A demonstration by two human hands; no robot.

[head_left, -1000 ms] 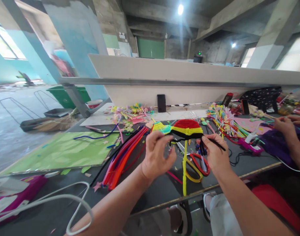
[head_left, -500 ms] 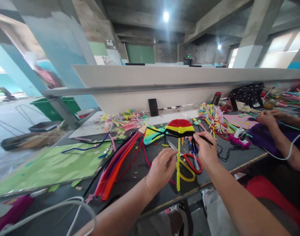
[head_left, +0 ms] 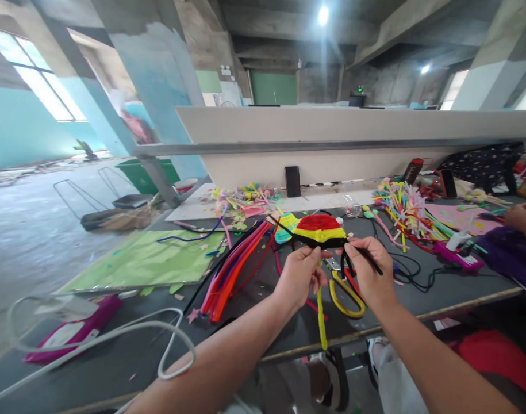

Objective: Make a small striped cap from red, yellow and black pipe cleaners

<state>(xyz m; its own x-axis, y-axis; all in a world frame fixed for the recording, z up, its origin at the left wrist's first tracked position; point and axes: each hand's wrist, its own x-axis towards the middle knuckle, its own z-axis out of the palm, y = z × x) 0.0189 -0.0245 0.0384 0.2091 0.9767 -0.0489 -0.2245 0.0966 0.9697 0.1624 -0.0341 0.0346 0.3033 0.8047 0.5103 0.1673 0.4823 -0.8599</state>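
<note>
A half-round piece made of red, yellow and black pipe cleaners (head_left: 318, 224) hangs between my hands above the table. My left hand (head_left: 300, 271) pinches its black lower edge near the middle. My right hand (head_left: 370, 267) grips the black edge at the right end, where loose black ends stick out. A yellow pipe cleaner (head_left: 321, 316) dangles from the piece beside my left fingers. Scissors with a yellow handle (head_left: 349, 310) lie below on the table, partly hidden by my right hand. Behind the piece is a teal and yellow piece (head_left: 284, 228).
Red, orange and purple pipe cleaners (head_left: 234, 270) lie left of my hands, by a green sheet (head_left: 146, 261). A purple glue gun (head_left: 79, 330) with a white cable is front left. A phone (head_left: 292, 181) leans at the back. Another person's hand (head_left: 523, 221) is at far right.
My left hand has moved up from beside the dangling yellow pipe cleaner onto the black edge. My right hand stays at the right end. The view has turned left.
</note>
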